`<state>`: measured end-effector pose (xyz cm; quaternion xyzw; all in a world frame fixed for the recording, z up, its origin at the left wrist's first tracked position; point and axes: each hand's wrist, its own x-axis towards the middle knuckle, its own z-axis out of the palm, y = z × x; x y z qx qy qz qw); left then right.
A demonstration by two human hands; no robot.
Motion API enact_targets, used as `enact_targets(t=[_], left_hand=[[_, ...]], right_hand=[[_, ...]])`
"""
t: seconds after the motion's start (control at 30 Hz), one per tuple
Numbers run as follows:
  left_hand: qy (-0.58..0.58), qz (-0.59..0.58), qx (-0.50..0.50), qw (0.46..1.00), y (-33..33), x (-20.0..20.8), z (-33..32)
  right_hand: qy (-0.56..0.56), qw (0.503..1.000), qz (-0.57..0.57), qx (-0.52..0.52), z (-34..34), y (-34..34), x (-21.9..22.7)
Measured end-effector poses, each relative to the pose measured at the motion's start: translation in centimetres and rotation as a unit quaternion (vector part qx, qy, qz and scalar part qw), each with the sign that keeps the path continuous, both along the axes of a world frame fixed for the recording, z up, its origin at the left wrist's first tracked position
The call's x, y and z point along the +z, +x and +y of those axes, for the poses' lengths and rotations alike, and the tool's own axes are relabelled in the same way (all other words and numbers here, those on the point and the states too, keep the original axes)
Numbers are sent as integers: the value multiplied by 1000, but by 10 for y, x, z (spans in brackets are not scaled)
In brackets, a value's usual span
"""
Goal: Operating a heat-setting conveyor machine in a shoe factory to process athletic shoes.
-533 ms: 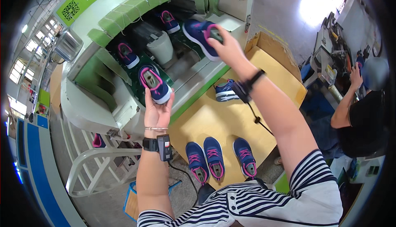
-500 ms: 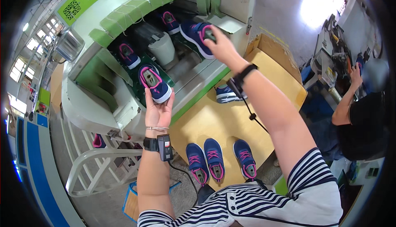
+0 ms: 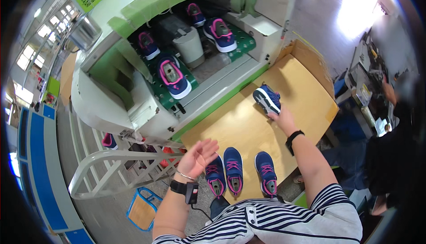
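Observation:
A navy sneaker (image 3: 269, 97) with a dark-and-white sole is tilted on its side over the tan table, and my right hand (image 3: 283, 119) grips one end of it. My left hand (image 3: 199, 157) is empty, palm turned up and fingers stretched, just above a navy sneaker (image 3: 215, 175) with pink laces. Two similar sneakers stand beside that one, a middle sneaker (image 3: 233, 167) and a right sneaker (image 3: 266, 169). Inside the machine, a front left sneaker (image 3: 176, 79) and a front right sneaker (image 3: 221, 35) rest on green dotted plates, heels toward me.
The white machine (image 3: 104, 111) has green flaps round its opening. Two more sneakers sit deeper inside, one on the left (image 3: 148, 45) and one on the right (image 3: 195, 15). A white rail (image 3: 106, 155) and blue-framed stool (image 3: 143, 210) stand left. A co-worker (image 3: 390, 155) works at right.
Both hands have left the sneakers in the machine. My left hand has drawn back toward me; my right hand has come down and taken hold of the sneaker on the table, turning it.

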<state>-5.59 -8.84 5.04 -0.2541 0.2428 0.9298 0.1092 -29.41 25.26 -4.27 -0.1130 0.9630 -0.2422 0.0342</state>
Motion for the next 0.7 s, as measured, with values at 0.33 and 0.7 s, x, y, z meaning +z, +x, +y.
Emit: enact_targets(t=[0.33,0.7], left_hand=[[21,-34,-211,977,29,-14,93],[134,101,-233,958,34,14,143]], right_hand=[[-328,935,-130,-31,58,153,60],[-133,985,31,103,57,211,83]])
